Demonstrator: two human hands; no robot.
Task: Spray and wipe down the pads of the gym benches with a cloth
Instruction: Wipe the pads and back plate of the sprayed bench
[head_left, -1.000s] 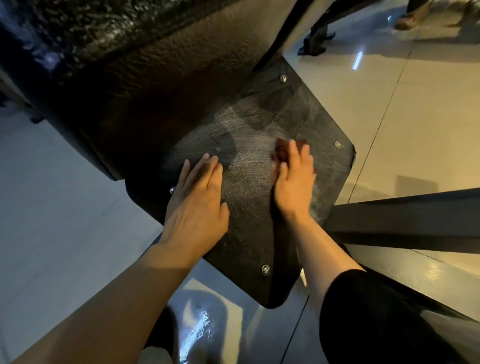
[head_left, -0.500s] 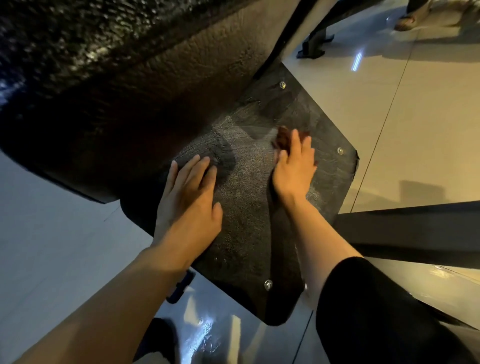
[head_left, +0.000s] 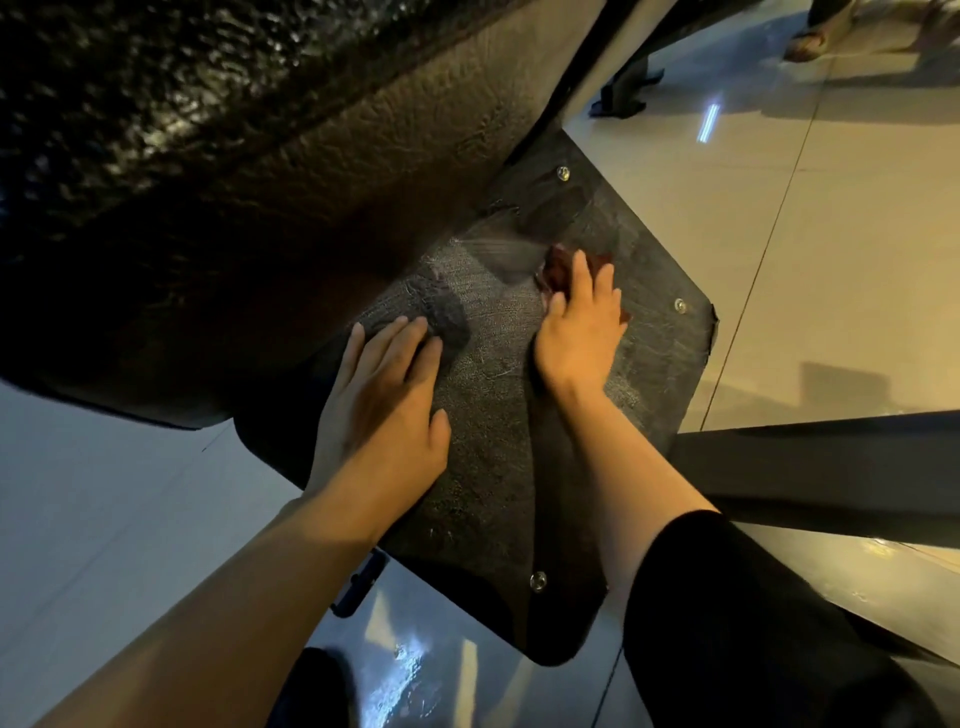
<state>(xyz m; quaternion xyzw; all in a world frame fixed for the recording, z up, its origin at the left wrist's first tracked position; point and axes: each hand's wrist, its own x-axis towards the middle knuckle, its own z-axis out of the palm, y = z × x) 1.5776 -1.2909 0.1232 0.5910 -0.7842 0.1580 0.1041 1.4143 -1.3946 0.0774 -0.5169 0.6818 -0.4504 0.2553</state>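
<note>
- A large black textured bench pad (head_left: 249, 197) fills the upper left, overhanging the pale tiled floor (head_left: 831, 249)
- Below it sits a flat black board (head_left: 519, 467) with screws near its corners
- The left hand (head_left: 384, 410) rests flat on the board, fingers straight and together
- The right hand (head_left: 582, 332) presses a dark red cloth (head_left: 558, 270) against the board, fingers extended over it

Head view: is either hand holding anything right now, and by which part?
The right hand presses a reddish-brown cloth flat against the black board, fingers over its near part. The left hand holds nothing, resting flat on the board.
</note>
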